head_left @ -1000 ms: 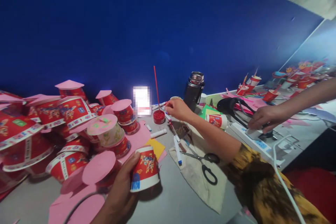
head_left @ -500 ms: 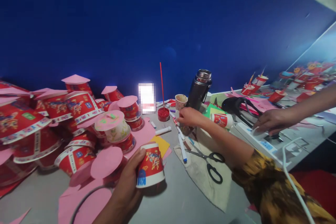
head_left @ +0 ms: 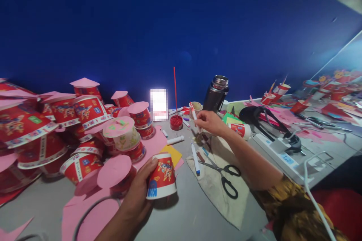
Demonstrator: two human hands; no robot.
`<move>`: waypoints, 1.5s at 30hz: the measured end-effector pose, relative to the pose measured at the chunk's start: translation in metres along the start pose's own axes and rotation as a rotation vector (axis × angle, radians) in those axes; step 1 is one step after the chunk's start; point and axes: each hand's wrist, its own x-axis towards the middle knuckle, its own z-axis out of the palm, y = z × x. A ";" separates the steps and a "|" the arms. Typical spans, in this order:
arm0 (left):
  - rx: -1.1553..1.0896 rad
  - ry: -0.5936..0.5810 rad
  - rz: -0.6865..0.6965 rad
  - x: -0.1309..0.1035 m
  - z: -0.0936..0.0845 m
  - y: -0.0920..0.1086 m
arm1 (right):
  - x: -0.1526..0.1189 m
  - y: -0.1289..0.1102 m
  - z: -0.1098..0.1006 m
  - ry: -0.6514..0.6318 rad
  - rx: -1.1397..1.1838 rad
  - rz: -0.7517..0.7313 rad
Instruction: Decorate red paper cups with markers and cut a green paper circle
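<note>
My left hand (head_left: 141,184) is wrapped around a red paper cup (head_left: 161,177), held wide rim down just above the table. Blue marker scribbles cover its lower left side. Farther off, my right hand (head_left: 210,121) pinches a slim white-and-red marker (head_left: 193,110), which points up in front of a small patterned paper cup (head_left: 198,106). Below that hand, a blue-tipped white marker (head_left: 195,159) and black-handled scissors (head_left: 226,177) lie on a beige cloth (head_left: 223,207). A capped white marker (head_left: 175,140) rests near the yellow paper (head_left: 173,152).
Stacked red cups with pink paper tops (head_left: 90,111) crowd the left side. At the back stand a red pot (head_left: 176,122) with a red stick and a dark open flask (head_left: 216,94). A power strip (head_left: 275,154) with white cable lies at right, beside a black strap (head_left: 264,120).
My right hand has lifted the white-and-red marker from the table and turned it upright. Another person's hand at the power strip has withdrawn. My left hand still holds the cup.
</note>
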 end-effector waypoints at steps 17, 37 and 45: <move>-0.056 -0.022 -0.003 0.004 -0.004 -0.004 | 0.042 -0.014 0.005 0.094 0.429 -0.164; -0.060 -0.015 -0.054 0.017 -0.020 -0.016 | 0.057 -0.011 0.045 0.189 0.309 -0.193; -0.058 0.038 -0.115 0.007 -0.008 -0.004 | 0.059 -0.004 0.052 0.255 0.375 -0.176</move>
